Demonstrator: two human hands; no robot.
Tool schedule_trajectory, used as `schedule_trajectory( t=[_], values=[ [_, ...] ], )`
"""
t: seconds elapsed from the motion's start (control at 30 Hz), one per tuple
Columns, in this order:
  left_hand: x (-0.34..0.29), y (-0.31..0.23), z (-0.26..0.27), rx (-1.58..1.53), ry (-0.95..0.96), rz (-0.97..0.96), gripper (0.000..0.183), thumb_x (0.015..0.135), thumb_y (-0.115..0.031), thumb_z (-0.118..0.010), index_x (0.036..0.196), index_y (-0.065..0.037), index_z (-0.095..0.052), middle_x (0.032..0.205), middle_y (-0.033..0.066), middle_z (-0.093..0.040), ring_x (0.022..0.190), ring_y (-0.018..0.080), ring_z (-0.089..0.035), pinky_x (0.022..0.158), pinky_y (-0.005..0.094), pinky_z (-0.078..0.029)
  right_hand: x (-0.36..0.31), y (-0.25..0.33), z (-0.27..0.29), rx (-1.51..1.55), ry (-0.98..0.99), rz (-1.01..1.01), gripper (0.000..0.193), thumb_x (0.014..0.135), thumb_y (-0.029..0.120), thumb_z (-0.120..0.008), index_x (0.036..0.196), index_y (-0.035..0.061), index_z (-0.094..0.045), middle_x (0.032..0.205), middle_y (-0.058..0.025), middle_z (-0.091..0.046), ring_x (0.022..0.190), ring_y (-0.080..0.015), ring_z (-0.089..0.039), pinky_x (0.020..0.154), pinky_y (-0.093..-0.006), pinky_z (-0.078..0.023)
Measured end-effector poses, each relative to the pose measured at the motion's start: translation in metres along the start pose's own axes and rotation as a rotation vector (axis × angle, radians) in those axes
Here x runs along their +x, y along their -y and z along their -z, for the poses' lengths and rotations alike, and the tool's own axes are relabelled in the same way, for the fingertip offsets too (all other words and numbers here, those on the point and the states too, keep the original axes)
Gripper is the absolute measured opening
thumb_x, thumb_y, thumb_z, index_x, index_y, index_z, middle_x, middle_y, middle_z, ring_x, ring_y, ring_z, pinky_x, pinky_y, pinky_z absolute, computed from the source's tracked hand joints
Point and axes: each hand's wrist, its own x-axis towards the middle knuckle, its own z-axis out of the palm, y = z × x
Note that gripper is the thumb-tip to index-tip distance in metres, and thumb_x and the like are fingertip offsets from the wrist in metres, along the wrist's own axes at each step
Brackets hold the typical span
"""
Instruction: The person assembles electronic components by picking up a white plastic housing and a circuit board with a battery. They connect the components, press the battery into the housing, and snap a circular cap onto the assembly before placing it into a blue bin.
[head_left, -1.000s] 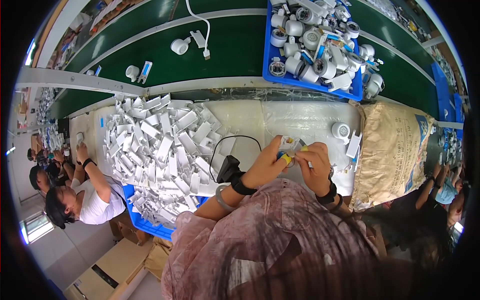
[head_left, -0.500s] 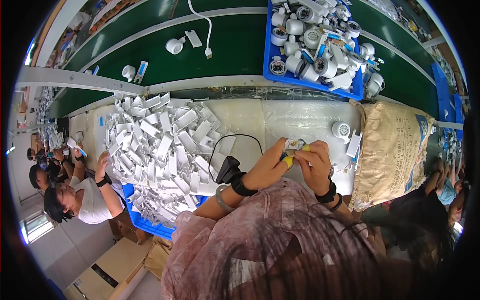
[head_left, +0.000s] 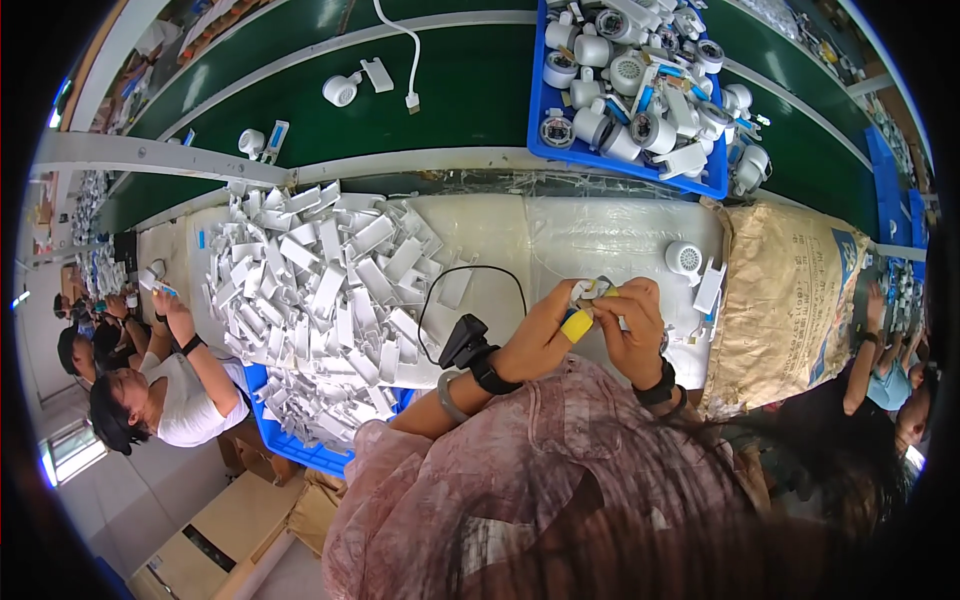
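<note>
My left hand (head_left: pixel 542 334) is closed around a small white and grey part (head_left: pixel 588 290), held over the table in front of my chest. My right hand (head_left: pixel 632 328) meets it from the other side, fingertips pinched at the part's edge. A yellow piece (head_left: pixel 577 325), perhaps a covering on my left thumb, shows between the hands, and more yellow is at the right fingertips. Fingers hide most of the part, so its exact kind cannot be made out. Right of my hands lie a round white perforated head (head_left: pixel 684 259) and a white bracket (head_left: pixel 709 287) with blue on it.
A big heap of white plastic brackets (head_left: pixel 330 270) covers the table's left, some in a blue bin (head_left: pixel 322 459). A blue crate (head_left: pixel 549 148) of white assemblies stands ahead, beside the green conveyor (head_left: pixel 460 95). A brown paper sack (head_left: pixel 790 300) borders the right. Co-workers sit at both sides.
The yellow piece between my hands now shows larger and tilted. Assemblies and the white cable on the conveyor have shifted slightly left. The left co-worker's hand has moved toward a held white piece.
</note>
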Motion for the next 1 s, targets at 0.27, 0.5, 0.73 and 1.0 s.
schedule_trajectory(
  t=[0.27, 0.5, 0.73, 1.0],
  values=[
    [-0.001, 0.000, -0.001, -0.039, 0.018, 0.113, 0.036, 0.095, -0.009, -0.046, 0.129, 0.002, -0.038, 0.106, 0.0185, -0.057, 0.092, 0.0295, -0.060, 0.081, 0.0344, -0.046, 0.006, -0.007, 0.008, -0.009, 0.054, 0.072, 0.027, 0.068, -0.001, -0.075, 0.092, 0.0106, -0.068, 0.088, -0.0041, -0.057, 0.088, -0.0275, -0.050, 0.081, -0.0373, -0.041],
    [0.000, 0.003, -0.003, -0.018, 0.022, 0.153, 0.039, 0.093, -0.002, -0.044, 0.131, 0.001, -0.037, 0.106, 0.0205, -0.057, 0.092, 0.0352, -0.060, 0.080, 0.0369, -0.047, 0.005, -0.008, 0.010, -0.020, 0.071, 0.089, 0.028, 0.068, -0.002, -0.075, 0.092, 0.0105, -0.068, 0.088, -0.0043, -0.057, 0.088, -0.0261, -0.052, 0.084, -0.0401, -0.041],
    [-0.006, 0.017, -0.009, 0.069, -0.075, 0.039, 0.025, 0.096, -0.007, -0.042, 0.121, -0.001, -0.046, 0.076, 0.0032, -0.052, 0.062, 0.0106, -0.050, 0.055, 0.0250, -0.043, 0.001, 0.002, 0.002, -0.048, 0.027, 0.100, 0.023, 0.072, -0.001, -0.073, 0.091, 0.0089, -0.066, 0.084, -0.0036, -0.058, 0.084, -0.0239, -0.055, 0.086, -0.0408, -0.041],
    [0.004, 0.021, 0.012, 0.162, -0.051, 0.188, 0.018, 0.095, -0.008, -0.040, 0.107, -0.001, -0.051, 0.078, 0.0042, -0.057, 0.058, 0.0108, -0.052, 0.052, 0.0242, -0.041, -0.003, -0.012, -0.012, -0.102, 0.140, 0.070, 0.018, 0.075, 0.002, -0.071, 0.092, 0.0084, -0.065, 0.087, -0.0034, -0.061, 0.082, -0.0217, -0.058, 0.090, -0.0421, -0.043]
  ],
)
